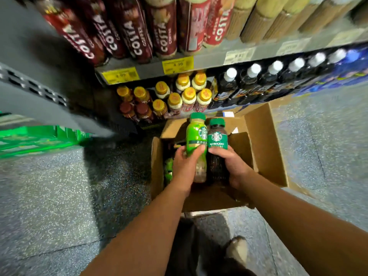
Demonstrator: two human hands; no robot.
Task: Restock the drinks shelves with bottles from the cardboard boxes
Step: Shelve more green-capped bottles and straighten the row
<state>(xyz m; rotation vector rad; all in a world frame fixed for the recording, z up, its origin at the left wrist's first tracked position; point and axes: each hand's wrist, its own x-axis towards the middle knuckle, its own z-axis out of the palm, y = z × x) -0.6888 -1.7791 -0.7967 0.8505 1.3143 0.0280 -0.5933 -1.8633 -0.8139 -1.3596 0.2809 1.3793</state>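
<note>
The left grip [184,168] is curled round the lower half of a green bottle [196,136], thumb across its front. The right grip [234,166] is wrapped round the lower half of a dark bottle [217,136] with a green label, fingers pressed to its side. Both bottles have green caps and are held upright, side by side and touching, above the open box [264,152].

The box sits on the speckled floor [59,196], just in front of the shelving, with its flaps folded out. Inside it, by the left wall, another green bottle [168,170] shows partly under the left wrist.

Beyond the box, on the lowest level, stand rows of yellow-capped bottles [189,94]. To their right runs a line of dark white-capped bottles [231,76]. Above them the shelf [209,58] carries yellow price tags [177,65] on its front edge, and Costa bottles [137,36] stand on top of it.

A green crate [29,140] lies on the floor at the far left, well apart from the box. A shoe [238,250] shows near the bottom edge, between the forearms.
</note>
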